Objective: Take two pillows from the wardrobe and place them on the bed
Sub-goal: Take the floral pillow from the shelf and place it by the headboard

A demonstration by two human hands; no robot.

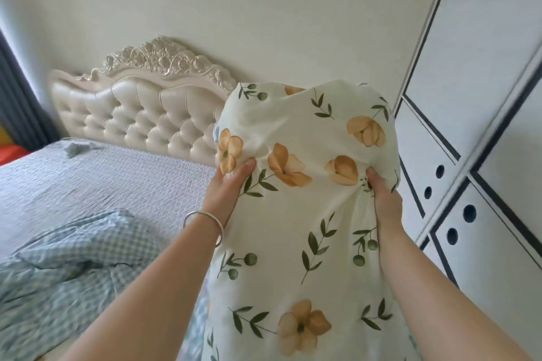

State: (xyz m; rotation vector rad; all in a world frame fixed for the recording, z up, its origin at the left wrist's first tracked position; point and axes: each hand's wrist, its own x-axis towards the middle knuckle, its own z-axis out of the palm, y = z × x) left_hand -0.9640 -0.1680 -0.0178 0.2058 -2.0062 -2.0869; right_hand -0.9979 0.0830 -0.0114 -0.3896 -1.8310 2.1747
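A cream pillow [305, 214] printed with orange flowers and green leaves is held upright in front of me, between both hands. My left hand [227, 187] grips its left side, a silver bangle on that wrist. My right hand [384, 199] grips its right side. The bed [102, 182] with a pale textured sheet lies to the left, below a tufted cream headboard [140, 114]. The white wardrobe [481, 114] with black trim stands at the right. A second pillow is not visible.
A blue-green checked blanket [79, 267] lies crumpled on the near part of the bed. A small bluish cloth [77, 148] sits near the headboard. A dark curtain [20, 97] hangs at the far left.
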